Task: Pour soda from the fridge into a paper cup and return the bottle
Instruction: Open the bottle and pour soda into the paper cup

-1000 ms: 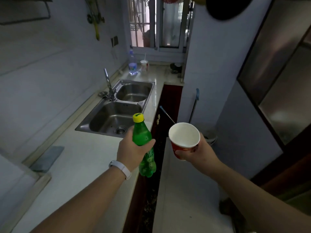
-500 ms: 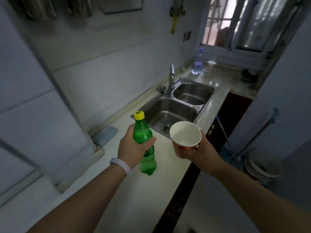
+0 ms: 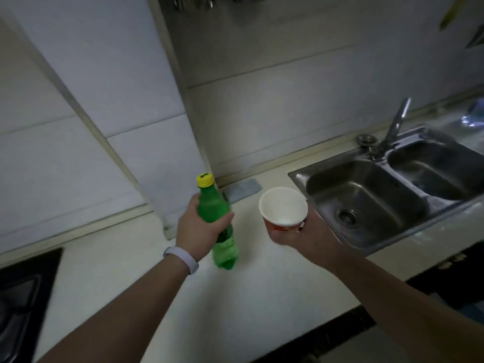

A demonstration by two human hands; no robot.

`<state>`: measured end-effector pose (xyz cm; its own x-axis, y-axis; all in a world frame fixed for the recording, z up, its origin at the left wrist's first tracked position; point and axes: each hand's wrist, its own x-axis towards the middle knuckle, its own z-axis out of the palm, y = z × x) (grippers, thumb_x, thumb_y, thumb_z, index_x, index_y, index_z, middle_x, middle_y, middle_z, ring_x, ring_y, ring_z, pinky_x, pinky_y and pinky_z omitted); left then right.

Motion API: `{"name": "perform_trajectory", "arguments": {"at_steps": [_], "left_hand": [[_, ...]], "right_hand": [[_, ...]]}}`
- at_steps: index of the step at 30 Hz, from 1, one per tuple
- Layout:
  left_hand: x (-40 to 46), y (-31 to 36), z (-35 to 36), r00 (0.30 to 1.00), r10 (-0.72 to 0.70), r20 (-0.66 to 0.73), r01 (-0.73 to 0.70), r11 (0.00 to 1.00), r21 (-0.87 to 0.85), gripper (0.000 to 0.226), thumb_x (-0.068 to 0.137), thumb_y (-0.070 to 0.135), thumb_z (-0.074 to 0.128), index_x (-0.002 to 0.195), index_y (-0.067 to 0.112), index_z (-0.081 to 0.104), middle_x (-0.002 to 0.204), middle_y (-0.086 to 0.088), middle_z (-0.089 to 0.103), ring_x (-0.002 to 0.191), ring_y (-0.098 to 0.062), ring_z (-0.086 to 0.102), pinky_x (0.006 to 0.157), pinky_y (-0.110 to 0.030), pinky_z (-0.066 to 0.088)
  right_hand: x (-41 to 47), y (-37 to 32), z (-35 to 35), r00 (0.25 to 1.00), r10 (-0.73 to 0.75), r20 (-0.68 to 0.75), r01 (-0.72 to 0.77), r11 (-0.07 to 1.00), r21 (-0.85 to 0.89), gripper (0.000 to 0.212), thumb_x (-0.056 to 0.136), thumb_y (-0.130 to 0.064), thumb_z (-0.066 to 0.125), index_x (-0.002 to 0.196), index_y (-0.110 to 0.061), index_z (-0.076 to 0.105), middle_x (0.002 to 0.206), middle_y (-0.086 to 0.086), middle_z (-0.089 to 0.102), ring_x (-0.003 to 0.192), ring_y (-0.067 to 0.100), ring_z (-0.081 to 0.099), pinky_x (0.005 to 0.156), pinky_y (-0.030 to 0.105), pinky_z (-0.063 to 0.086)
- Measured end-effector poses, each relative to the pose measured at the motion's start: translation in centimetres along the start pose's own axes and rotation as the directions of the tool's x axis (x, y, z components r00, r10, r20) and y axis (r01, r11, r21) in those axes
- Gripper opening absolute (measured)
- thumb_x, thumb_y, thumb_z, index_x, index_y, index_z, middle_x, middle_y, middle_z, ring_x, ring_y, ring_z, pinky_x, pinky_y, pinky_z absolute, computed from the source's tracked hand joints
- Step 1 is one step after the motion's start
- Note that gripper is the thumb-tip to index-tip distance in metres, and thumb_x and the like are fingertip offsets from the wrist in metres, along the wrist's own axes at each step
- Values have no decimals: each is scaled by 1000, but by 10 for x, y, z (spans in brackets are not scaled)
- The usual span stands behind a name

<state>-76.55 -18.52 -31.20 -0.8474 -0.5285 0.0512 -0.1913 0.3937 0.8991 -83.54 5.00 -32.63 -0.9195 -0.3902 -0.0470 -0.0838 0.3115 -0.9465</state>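
A person stands at a pale kitchen desk [image 3: 235, 297], both arms stretched out over it. The left hand [image 3: 199, 229] has its grip wrapped around the middle of a green soda bottle [image 3: 217, 221], fingers and thumb curled round the plastic. The bottle is held almost upright, leaning a little, its base above the desk surface rather than resting on it as far as one can tell. Its yellow cap [image 3: 205, 180] is on.

The right hand [image 3: 296, 231] has its grip closed around the lower part of a paper cup [image 3: 282, 206], cradling it from beneath and behind. The cup is white inside with a red-orange outside, mouth facing up, and looks empty. It is held just beside the bottle, apart from it, in the air above the desk.

To the right, a steel double sink [image 3: 379, 203] is set into the desk, with a tap [image 3: 395, 124] behind it. A dark hob [image 3: 23, 297] shows at the lower left corner.

The step in hand appears to be bringing bottle and cup to the desk before pouring. With both hands full and the cap on, the next move likely calls for setting the cup down on the bare desk, freeing the right hand to unscrew the cap.
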Motion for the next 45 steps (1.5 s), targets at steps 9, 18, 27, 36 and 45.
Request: {"name": "perform_trajectory", "arguments": {"at_steps": [9, 18, 27, 36, 45], "left_hand": [[-51, 7, -19, 955, -126, -269, 150, 986, 71, 46, 69, 36, 87, 105, 32, 59, 93, 18, 69, 83, 6, 64, 70, -18, 50], [-82, -7, -38, 922, -144, -359, 185, 979, 84, 45, 70, 32, 87, 101, 36, 56, 94, 16, 69, 83, 8, 64, 71, -18, 52], [-73, -59, -35, 911, -223, -347, 238, 971, 1, 54, 67, 37, 88, 110, 32, 56, 99, 14, 69, 92, -5, 66, 83, -35, 58], [-68, -89, -10, 925, -253, -283, 265, 964, 2, 54, 68, 37, 87, 111, 35, 53, 100, 18, 66, 94, -1, 64, 81, -28, 55], [-67, -96, 5, 932, -274, -238, 284, 959, 8, 57, 68, 38, 86, 116, 29, 55, 104, 17, 65, 97, -3, 63, 83, -30, 55]], "right_hand": [[32, 9, 15, 955, 3, 297, -44, 990, 134, 73, 65, -9, 86, 120, -31, 43, 108, -22, 56, 97, -5, 55, 62, 6, 46], [32, 22, 57, 918, 3, 396, -48, 993, 104, 78, 62, -13, 89, 124, -29, 44, 115, -16, 58, 104, 2, 56, 86, 22, 46], [34, 73, 85, 932, 75, 354, -70, 997, -28, 78, 58, -34, 91, 120, -39, 43, 114, -16, 60, 104, 6, 60, 89, 37, 54], [29, 119, 90, 916, 129, 380, -84, 987, -133, 72, 73, -33, 82, 131, -34, 38, 110, -21, 55, 92, -9, 57, 75, 11, 45], [31, 152, 95, 946, 145, 290, -139, 989, -41, 81, 61, -31, 91, 126, -37, 42, 115, -16, 59, 101, 7, 61, 88, 41, 54]]}}
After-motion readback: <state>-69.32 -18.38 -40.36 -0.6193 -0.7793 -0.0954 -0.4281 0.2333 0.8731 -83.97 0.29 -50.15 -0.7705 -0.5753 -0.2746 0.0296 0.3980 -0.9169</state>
